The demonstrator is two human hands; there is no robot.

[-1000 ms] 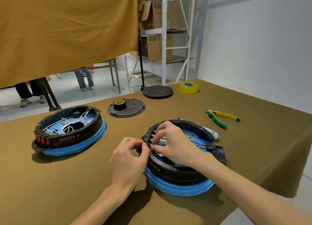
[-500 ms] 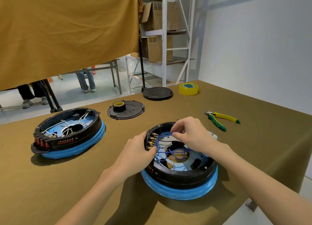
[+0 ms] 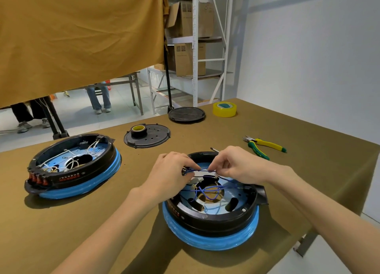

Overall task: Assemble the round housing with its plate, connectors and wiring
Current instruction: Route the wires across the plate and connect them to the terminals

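The round black plastic housing with a blue-wrapped base [image 3: 211, 218] sits on the olive-brown cloth table [image 3: 308, 171] at 6 o'clock. Above its far rim, the left hand [image 3: 170, 174] and right hand [image 3: 236, 167] meet, each pinching a thin blue wire [image 3: 202, 169] stretched between them. A second black-and-blue housing with white wiring [image 3: 72, 167] lies at 9 o'clock; green-and-yellow pliers [image 3: 265, 146] at 2 o'clock.

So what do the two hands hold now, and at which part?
Both hold the blue wires over the housing: left hand pinches the connector end, right hand the strand beside it.
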